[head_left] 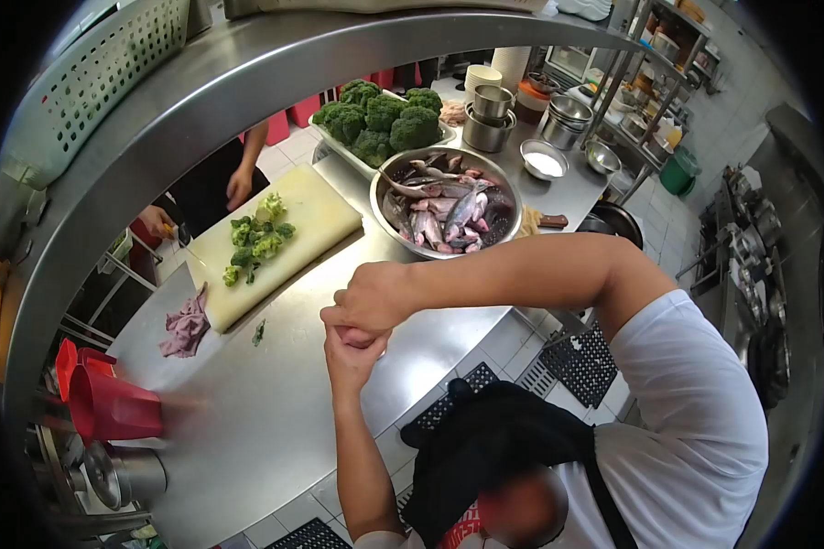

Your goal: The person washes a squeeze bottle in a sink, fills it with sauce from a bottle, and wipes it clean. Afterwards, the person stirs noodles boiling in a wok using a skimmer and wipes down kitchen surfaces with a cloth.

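My right hand is closed, its back bent over my left hand, and the two touch above the bare steel table. My left hand's fingers curl around something small and pinkish that I cannot make out; the right fingers press against it, partly hidden. Just beyond them stands a steel bowl of small whole fish. To the left, a pale cutting board bears cut broccoli.
A co-worker's hands are across the board, one on a knife. A tray of broccoli, steel pots, a bowl of white contents, a pinkish cloth and a red container stand around. A metal shelf arches overhead.
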{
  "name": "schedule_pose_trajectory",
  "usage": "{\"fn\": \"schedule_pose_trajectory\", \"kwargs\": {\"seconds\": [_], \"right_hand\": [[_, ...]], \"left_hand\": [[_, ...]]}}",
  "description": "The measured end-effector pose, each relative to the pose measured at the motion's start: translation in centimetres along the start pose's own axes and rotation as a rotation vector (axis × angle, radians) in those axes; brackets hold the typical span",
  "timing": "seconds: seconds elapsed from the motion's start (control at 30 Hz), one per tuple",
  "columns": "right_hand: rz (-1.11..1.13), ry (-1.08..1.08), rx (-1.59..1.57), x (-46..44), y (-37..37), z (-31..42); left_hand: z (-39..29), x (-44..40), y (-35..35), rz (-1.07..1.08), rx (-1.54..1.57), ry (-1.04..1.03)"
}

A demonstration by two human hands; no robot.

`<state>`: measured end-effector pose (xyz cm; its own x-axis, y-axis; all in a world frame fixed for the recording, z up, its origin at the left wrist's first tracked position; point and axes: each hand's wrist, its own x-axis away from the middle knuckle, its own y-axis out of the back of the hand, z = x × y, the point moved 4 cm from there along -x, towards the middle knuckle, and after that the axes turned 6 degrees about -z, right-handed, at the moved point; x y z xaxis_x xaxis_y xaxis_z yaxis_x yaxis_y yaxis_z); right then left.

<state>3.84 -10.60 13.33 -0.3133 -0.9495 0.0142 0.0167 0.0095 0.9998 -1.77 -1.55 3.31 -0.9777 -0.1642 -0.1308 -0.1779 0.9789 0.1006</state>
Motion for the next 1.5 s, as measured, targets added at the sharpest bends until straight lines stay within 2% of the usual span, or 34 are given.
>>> {"fn": "schedule_pose_trajectory", "kwargs": {"seconds": [0.3,0.4,0.47,0.53,0.6,0.63,0.7,0.77,0.8,0.83,0.9,1.0,1.1,1.13,1.23,1.27,1.3,1.33,1.37,1.43,1.5], "right_hand": [[-0.023,-0.229,-0.036,0.1,-0.5,0.9],[0.014,-0.329,-0.049,0.0,-0.8,1.2],[-0.005,-0.369,-0.061,-0.2,-1.7,1.5],[-0.050,-0.366,-0.039,-0.2,-1.6,1.3],[-0.123,-0.388,-0.149,2.3,0.3,2.0],[-0.153,-0.389,-0.199,4.4,1.7,2.2],[-0.421,-0.440,-0.380,11.6,4.1,1.6],[-0.389,-0.653,-0.534,20.6,4.5,-1.3],[-0.481,-0.772,-0.514,25.4,3.5,-3.2],[-0.464,-1.007,-0.421,29.4,2.8,-5.1],[-0.413,-1.297,-0.408,35.4,-2.0,-9.7],[-0.590,-1.175,-0.144,36.5,-9.3,-14.6],[-0.338,-1.154,-0.037,35.1,-14.5,-17.7],[-0.360,-1.054,-0.049,35.3,-15.9,-18.9],[-0.673,-1.191,-0.295,38.1,-17.4,-22.9],[-0.901,-1.240,-0.309,39.3,-15.0,-22.6],[-1.012,-1.266,-0.221,39.9,-10.3,-21.2],[-1.057,-1.208,-0.342,40.3,-5.8,-19.9],[-1.237,-1.123,-0.594,40.3,-3.1,-18.7],[-1.215,-0.913,-0.540,37.7,3.9,-15.1],[-1.143,-0.636,-0.495,33.6,7.4,-11.8]], "left_hand": [[0.4,0.3,-0.8,-0.218,0.027,-0.151],[-0.3,0.8,-1.0,-0.225,0.073,-0.091],[1.2,0.6,-0.8,-0.226,0.068,-0.156],[1.3,0.4,-1.2,-0.182,0.151,-0.193],[0.6,0.0,-1.3,-0.083,0.303,-0.184],[0.4,-0.2,-1.1,-0.063,0.173,-0.181],[0.3,1.0,-0.1,-0.058,-0.087,-0.124],[-0.4,1.9,-0.5,-0.032,-0.068,-0.082],[-0.9,2.2,-0.7,-0.014,-0.067,-0.065],[-1.3,2.5,-1.0,-0.016,-0.069,-0.055],[-1.9,3.2,-1.9,-0.004,-0.077,-0.042],[-1.3,4.1,-2.1,-0.024,-0.171,0.033],[-2.0,4.9,-1.6,-0.113,-0.412,0.101],[-2.6,5.3,-1.9,-0.172,-0.415,0.069],[-4.0,6.7,-3.2,-0.342,-0.418,-0.009],[-4.2,6.8,-4.0,-0.385,-0.417,-0.014],[-4.2,7.1,-4.6,-0.448,-0.414,-0.015],[-3.8,7.2,-5.1,-0.496,-0.428,-0.027],[-3.4,7.3,-5.4,-0.537,-0.448,-0.034],[-3.2,6.8,-6.1,-0.642,-0.411,-0.061],[-3.3,6.4,-6.2,-0.676,-0.397,-0.023]]}}
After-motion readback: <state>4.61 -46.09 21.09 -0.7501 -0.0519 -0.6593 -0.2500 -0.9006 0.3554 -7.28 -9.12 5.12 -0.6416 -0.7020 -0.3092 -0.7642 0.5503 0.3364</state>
